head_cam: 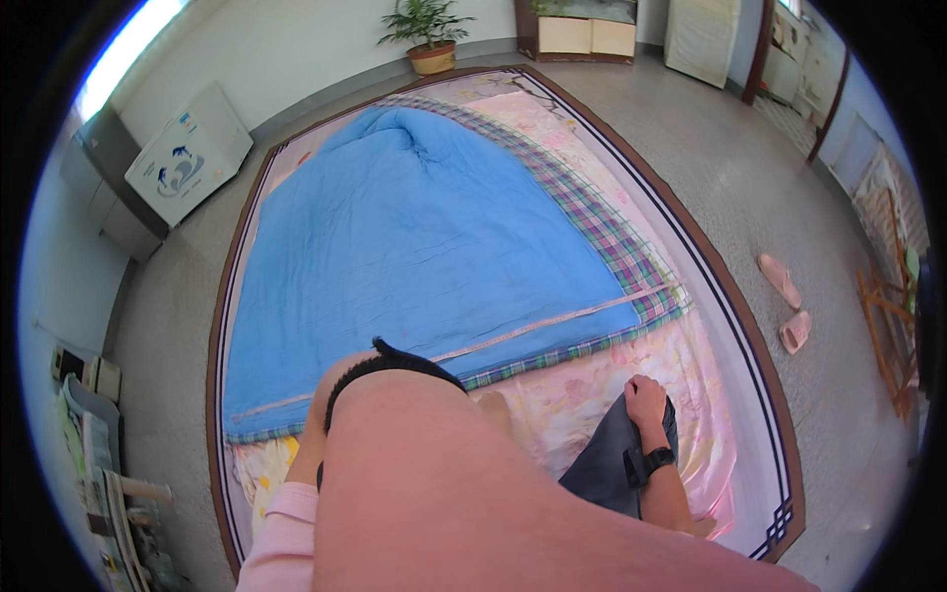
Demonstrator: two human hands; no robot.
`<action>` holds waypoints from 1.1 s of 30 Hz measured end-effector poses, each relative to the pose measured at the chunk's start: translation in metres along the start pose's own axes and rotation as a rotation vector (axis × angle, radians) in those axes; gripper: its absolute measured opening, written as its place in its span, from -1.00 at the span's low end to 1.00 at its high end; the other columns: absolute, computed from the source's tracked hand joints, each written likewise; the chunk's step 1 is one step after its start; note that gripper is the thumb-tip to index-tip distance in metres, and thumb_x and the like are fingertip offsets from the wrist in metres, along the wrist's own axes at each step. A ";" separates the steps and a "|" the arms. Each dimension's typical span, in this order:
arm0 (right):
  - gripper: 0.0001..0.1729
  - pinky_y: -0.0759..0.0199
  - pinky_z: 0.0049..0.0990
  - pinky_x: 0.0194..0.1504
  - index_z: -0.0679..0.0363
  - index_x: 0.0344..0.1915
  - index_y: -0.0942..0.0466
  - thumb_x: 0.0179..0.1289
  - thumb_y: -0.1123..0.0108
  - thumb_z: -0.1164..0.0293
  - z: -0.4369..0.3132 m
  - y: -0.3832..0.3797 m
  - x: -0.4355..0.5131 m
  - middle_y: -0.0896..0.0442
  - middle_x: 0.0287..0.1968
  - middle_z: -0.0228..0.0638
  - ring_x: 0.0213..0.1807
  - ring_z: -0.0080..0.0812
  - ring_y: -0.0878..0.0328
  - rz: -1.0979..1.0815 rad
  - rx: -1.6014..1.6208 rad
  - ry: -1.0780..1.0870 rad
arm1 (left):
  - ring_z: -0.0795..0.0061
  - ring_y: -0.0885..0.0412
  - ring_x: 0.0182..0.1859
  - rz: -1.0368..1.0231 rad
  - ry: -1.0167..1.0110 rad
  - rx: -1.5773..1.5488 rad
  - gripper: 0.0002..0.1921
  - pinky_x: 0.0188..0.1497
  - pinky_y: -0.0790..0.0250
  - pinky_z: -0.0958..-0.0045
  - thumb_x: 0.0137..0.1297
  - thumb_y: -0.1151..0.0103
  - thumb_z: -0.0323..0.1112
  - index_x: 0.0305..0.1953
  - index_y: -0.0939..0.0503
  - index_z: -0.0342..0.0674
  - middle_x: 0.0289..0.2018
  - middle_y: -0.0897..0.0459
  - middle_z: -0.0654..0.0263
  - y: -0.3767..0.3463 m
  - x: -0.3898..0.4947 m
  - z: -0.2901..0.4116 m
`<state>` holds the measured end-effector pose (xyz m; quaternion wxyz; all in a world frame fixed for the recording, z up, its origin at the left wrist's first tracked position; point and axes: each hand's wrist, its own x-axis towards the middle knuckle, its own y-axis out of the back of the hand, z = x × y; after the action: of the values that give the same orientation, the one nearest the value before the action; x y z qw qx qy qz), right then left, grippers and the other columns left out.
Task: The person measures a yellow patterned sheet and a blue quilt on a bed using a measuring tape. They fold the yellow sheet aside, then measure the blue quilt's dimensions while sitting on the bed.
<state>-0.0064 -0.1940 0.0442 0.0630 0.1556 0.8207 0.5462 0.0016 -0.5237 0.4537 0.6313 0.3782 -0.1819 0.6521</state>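
Observation:
My right hand [645,399], fingers curled, rests on dark grey cloth [603,459] at the lower right; whether it grips the cloth is unclear. A black watch [651,462] is on that wrist. My left hand is not in view. A bare limb [414,473], very near the camera, fills the bottom centre; a black band [414,362] rings its far end. Beside it at the lower left is a pink sleeve [277,544]. Ahead lies a blue quilt [414,237] with a plaid underside [599,222], bunched at its far end. A narrow pale strip [540,324] crosses its near part.
The quilt lies on floral pink bedding [651,362] over a brown-edged mat [703,259]. Pink slippers [780,281] are on the floor at right, near a wooden frame [880,333]. A potted plant [431,58], white chest freezer [189,159] and cabinet [586,37] stand beyond the mat.

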 end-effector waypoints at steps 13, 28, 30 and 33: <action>-0.78 -0.35 -0.12 -0.07 0.16 -0.41 -0.62 0.20 -0.11 0.27 -0.003 0.003 0.002 -0.68 -0.31 -0.18 -0.18 -0.06 -0.58 -0.004 0.009 0.010 | 0.29 -0.45 0.25 0.066 0.006 0.065 -0.59 0.40 -0.12 0.14 0.34 -0.11 -0.39 0.22 -0.47 -0.23 0.17 -0.53 0.19 0.000 -0.014 -0.013; -0.74 -0.32 -0.13 0.01 0.16 -0.38 -0.62 0.24 -0.09 0.24 -0.008 0.006 0.000 -0.68 -0.28 -0.20 -0.11 -0.14 -0.56 -0.028 -0.052 -0.040 | 0.33 -0.47 0.24 0.027 0.014 -0.087 -0.59 0.40 -0.12 0.15 0.34 -0.10 -0.41 0.22 -0.48 -0.19 0.17 -0.55 0.22 -0.005 0.002 0.008; -0.74 -0.32 -0.14 0.02 0.17 -0.38 -0.62 0.24 -0.09 0.24 -0.008 0.008 -0.001 -0.68 -0.28 -0.22 -0.10 -0.15 -0.56 -0.024 -0.066 -0.038 | 0.33 -0.47 0.24 0.027 0.017 -0.113 -0.59 0.40 -0.12 0.15 0.35 -0.09 -0.41 0.22 -0.48 -0.19 0.16 -0.55 0.22 -0.005 0.005 0.011; -0.74 -0.31 -0.13 0.02 0.17 -0.38 -0.62 0.24 -0.08 0.24 -0.009 0.009 0.000 -0.68 -0.28 -0.22 -0.10 -0.15 -0.56 -0.034 -0.035 -0.044 | 0.34 -0.48 0.24 0.024 0.024 -0.137 -0.59 0.40 -0.12 0.15 0.35 -0.09 -0.41 0.22 -0.48 -0.18 0.16 -0.55 0.23 -0.006 0.009 0.013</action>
<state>-0.0069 -0.1990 0.0558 0.0930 0.1527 0.8120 0.5556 0.0113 -0.5257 0.4674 0.6500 0.3243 -0.2231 0.6500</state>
